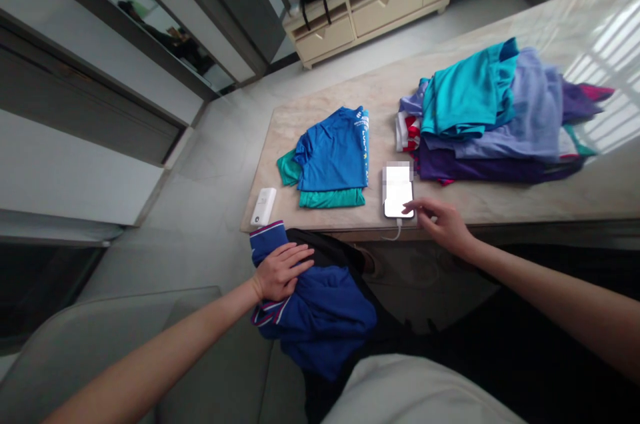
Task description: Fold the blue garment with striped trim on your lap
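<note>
My left hand [280,271] lies flat with fingers stretched out on a dark blue garment with striped trim [320,311] that rests on my lap below the table edge. My right hand [443,221] reaches to a lit phone [398,192] lying near the table's front edge, a fingertip touching its lower right corner; the other fingers are loosely curled and hold nothing. A white cable runs from the phone's near end. Left of the phone lies a folded blue shirt [336,154] on top of a folded green one [333,198].
A loose pile of teal, lilac and purple clothes [495,117] sits on the marble table [550,24] to the right. A small white device [263,206] lies at the table's front left corner. A cream drawer unit [395,1] stands behind.
</note>
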A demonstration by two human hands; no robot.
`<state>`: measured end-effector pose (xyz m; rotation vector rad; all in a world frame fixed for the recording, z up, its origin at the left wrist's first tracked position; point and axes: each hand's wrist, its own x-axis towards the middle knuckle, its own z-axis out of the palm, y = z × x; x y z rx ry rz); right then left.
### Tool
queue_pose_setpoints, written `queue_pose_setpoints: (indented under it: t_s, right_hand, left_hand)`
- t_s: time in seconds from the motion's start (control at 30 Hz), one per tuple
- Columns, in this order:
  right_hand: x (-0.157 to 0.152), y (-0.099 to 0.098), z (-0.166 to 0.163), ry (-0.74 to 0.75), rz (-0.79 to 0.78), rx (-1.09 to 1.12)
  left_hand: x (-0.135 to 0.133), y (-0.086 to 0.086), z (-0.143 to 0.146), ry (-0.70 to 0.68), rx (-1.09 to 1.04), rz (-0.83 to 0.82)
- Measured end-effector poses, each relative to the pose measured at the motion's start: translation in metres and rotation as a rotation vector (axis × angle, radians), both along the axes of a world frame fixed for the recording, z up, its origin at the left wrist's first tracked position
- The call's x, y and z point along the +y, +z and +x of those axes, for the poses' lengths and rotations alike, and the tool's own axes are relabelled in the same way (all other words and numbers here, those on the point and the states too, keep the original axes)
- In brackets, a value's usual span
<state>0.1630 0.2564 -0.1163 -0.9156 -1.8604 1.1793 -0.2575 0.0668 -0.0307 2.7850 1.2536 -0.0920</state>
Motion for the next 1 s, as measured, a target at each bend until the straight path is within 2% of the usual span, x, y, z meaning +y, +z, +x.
queue_pose_setpoints:
  t_s: [0.1,0.23,0.33,0.43,0.5,0.63,0.73,0.83,1.0]
  right_hand:
    - [-0.039,-0.001,-0.01,0.246,-0.06,0.009]
    - [-0.089,-0.013,-0.018,0.665,-0.157,-0.052]
    - [-0.112,-0.025,-0.019,0.779,-0.317,-0.122]
    - [-0.122,-0.031,-0.021,0.799,-0.556,-0.134]
    - [-0.122,-0.032,-0.024,0.794,-0.614,-0.083]
    - [-0.109,-0.03,-0.028,0.787,-0.539,-0.09]
    - [-0.091,-0.027,-0.025,0.754,-0.471,-0.153]
    - [-0.075,-0.021,-0.02,0.726,-0.419,-0.166]
    - [-0.069,-0.008,-0.013,0.738,-0.357,-0.169]
  left_hand:
    - [-0.013,-0.002,0.018,0.152,-0.015,0.066]
    - [-0.027,-0.006,0.058,0.453,-0.086,0.19]
    - [-0.034,-0.008,0.1,0.69,-0.193,0.24]
    - [-0.045,-0.009,0.148,0.837,-0.322,0.216]
    - [-0.054,-0.007,0.177,0.865,-0.412,0.194]
    - [-0.062,0.008,0.207,0.81,-0.471,0.147]
    - [-0.057,0.024,0.202,0.788,-0.435,0.199]
    - [-0.05,0.037,0.187,0.769,-0.34,0.319]
    - [-0.042,0.055,0.176,0.72,-0.199,0.44]
